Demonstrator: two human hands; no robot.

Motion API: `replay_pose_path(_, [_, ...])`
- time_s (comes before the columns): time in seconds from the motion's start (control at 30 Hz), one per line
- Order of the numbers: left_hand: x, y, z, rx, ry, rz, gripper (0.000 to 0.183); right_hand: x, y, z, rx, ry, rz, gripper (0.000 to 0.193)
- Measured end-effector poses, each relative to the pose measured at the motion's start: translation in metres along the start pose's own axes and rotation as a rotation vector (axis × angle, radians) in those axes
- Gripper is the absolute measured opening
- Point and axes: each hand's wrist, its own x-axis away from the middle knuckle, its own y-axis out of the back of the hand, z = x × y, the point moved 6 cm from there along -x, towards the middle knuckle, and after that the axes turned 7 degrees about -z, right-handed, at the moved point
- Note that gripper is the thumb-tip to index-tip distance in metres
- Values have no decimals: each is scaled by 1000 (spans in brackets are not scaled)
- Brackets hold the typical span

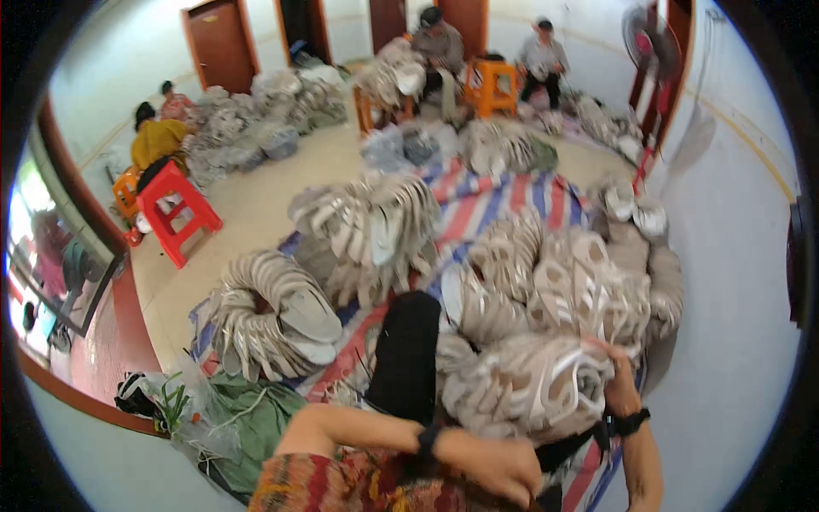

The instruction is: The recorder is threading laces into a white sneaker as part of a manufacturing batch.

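A thick bundle of beige and white shoe uppers (546, 384) rests in front of me, against my right leg. My right hand (618, 375) is closed on the right edge of this bundle, its fingers curled over the top layers. Across my lap, close to the bundle's lower edge, is my left hand (499, 469); motion smears its fingers, and I cannot make out anything in it. A dark band circles each wrist. Just beyond the held bundle, more stacked shoe uppers (589, 286) lie in rows on the striped sheet (478, 209).
Curved stacks of uppers (273, 316) stand on the left, with another pile (367, 222) farther ahead. A green sack (252, 418) lies at lower left. Beyond are a red stool (177, 213), an orange stool (492, 88), a fan (651, 41) and several seated people among heaps.
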Motion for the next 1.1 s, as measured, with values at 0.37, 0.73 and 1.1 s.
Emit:
replay_pose_path(0.37, [118,126,152,-420,921,-428,78,1,37,-12,-8,-22,-249,44])
replay_pose_path(0.73, [110,100,214,53,1041,-366,100,3,61,-8,-274,26,-361,50])
replay_pose_path(1.1, [139,65,211,536,1081,-716,46,-70,-6,52,-223,-100,-127,47])
